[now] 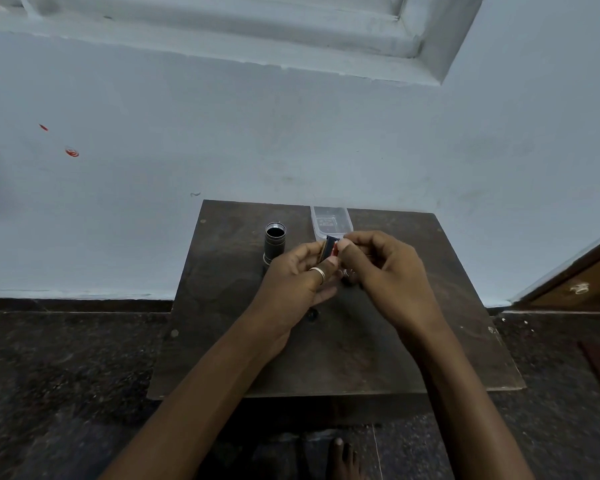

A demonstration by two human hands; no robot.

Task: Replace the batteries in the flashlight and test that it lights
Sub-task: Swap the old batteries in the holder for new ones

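Fingers [321,251] of both hands clamp what seems a battery holder [329,248] between them.

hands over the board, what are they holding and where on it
Both hands, left and right, pinch a small black-and-red battery holder: left fingers on its lower left side, right fingertips at its top right.

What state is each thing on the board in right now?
Flashlight: upright on the board, open end up, no hand on it.
Battery holder: lifted, gripped by left hand and right hand.
Plastic box: lid off, contents unclear.
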